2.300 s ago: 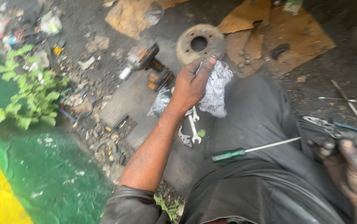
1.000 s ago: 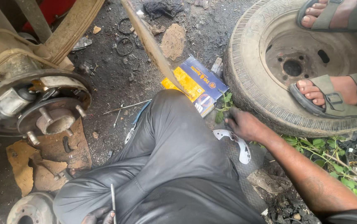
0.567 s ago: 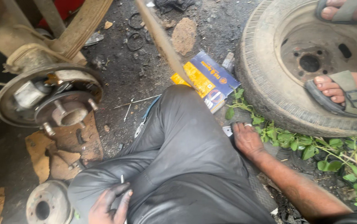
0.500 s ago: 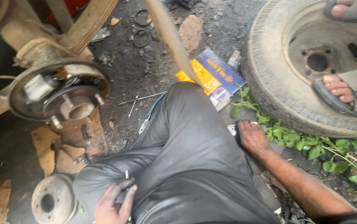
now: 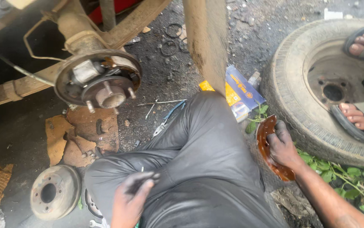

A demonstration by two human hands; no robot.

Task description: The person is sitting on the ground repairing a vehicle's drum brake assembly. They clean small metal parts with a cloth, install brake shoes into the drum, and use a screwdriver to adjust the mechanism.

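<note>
While I am squatting on the oily ground, my right hand (image 5: pixel 284 147) is gripping a curved rust-brown brake shoe (image 5: pixel 268 145), fingers (image 5: pixel 280 128) closing over its upper arc; the shoe is standing on edge at 3 o'clock from my knee, just beside the tyre (image 5: pixel 300 114).

My left hand (image 5: pixel 131 200) is resting on my thigh at 7 o'clock, fingers curling around a thin metal tool (image 5: pixel 142 169) whose tip is poking up above them; what kind of tool it is I cannot tell.

Items lying about:
- Bare wheel hub with studs (image 5: pixel 106 86), at 10 o'clock, hanging on the axle (image 5: pixel 21 86).
- Brake drum (image 5: pixel 55 192), at 8 o'clock, lying flat on the ground.
- Torn brown cardboard (image 5: pixel 84 135), sitting between hub and drum, carrying small parts.
- Blue and yellow carton (image 5: pixel 241 90), at 1 o'clock, lying beside the tyre.
- Pliers and thin rods (image 5: pixel 165 114), at 12 o'clock from my knee.
- Green weeds (image 5: pixel 351 177), growing at 4 o'clock by my right forearm.
- Another person's sandalled feet (image 5: pixel 359 120), resting on the wheel at 2 o'clock.
</note>
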